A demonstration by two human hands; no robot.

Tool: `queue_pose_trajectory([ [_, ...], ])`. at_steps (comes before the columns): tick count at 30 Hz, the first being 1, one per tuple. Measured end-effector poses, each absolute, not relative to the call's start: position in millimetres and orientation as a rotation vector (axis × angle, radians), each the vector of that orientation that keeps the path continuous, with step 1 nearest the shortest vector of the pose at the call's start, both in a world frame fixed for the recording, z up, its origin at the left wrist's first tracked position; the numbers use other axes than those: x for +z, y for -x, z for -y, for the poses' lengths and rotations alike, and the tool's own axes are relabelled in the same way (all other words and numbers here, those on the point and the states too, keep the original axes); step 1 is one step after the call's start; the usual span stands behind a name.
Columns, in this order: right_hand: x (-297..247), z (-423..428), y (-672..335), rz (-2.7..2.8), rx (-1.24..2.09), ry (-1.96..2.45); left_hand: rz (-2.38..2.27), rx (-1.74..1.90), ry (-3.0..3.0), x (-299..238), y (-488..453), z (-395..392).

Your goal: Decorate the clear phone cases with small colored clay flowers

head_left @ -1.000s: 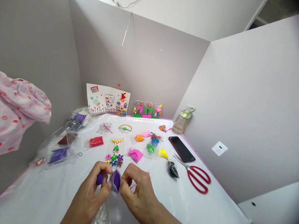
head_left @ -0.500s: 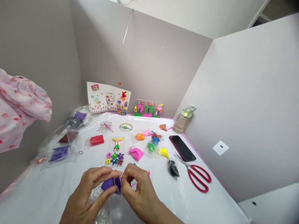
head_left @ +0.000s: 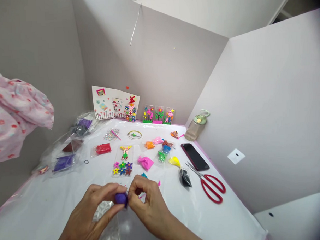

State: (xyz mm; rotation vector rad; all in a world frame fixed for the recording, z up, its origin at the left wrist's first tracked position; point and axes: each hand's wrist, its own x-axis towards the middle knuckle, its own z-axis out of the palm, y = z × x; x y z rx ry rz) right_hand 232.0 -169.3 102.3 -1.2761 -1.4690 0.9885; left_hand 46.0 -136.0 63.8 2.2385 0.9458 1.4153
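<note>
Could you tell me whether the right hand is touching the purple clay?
Touching: the head view shows the right hand and the left hand both pinching the purple clay.

Both hands met low over the white tabletop (head_left: 220,220), the left hand (head_left: 91,211) and right hand (head_left: 147,203) pinching a purple clay lump (head_left: 121,198) between their fingertips. Beyond the lump lay a decorated clear case (head_left: 122,160); well right of it, red scissors (head_left: 211,187).

Purple clay lump (head_left: 121,198) — red-handled scissors (head_left: 211,186) — black phone (head_left: 195,156).
</note>
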Motion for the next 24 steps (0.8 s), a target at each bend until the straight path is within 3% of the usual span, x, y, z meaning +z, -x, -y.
queue_pose_trajectory([
  [24, 93.0, 166.5, -230.5, 1.468, 0.937, 1.250, -0.730, 1.137, -2.438, 43.0, -22.0, 126.7],
])
